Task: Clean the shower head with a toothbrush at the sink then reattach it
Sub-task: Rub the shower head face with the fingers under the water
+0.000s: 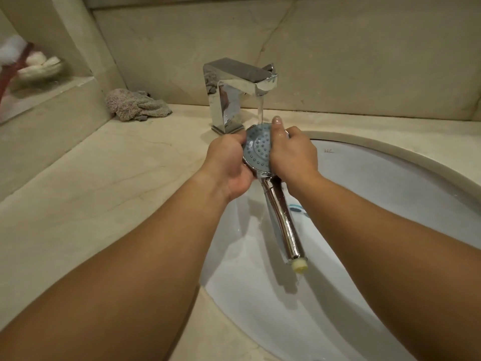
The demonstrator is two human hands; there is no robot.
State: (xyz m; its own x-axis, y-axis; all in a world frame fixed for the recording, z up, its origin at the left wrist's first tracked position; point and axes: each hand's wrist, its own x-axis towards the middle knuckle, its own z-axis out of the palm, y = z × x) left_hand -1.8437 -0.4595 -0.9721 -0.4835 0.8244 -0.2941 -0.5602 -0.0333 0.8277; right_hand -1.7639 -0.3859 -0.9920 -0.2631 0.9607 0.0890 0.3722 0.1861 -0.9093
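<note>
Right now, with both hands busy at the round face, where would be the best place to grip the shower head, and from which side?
Probably the chrome handle of the shower head, taken from the right. It is a long, slim tube jutting free over the sink toward the person, while the left hand and right hand crowd the wet face.

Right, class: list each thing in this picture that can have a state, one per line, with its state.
Tap: running.
Shower head: detached, face up under the stream.
Left hand: gripping the shower head.
Right hand: holding the shower head.
Sink: wet.
Cloth: crumpled on the counter.
</note>
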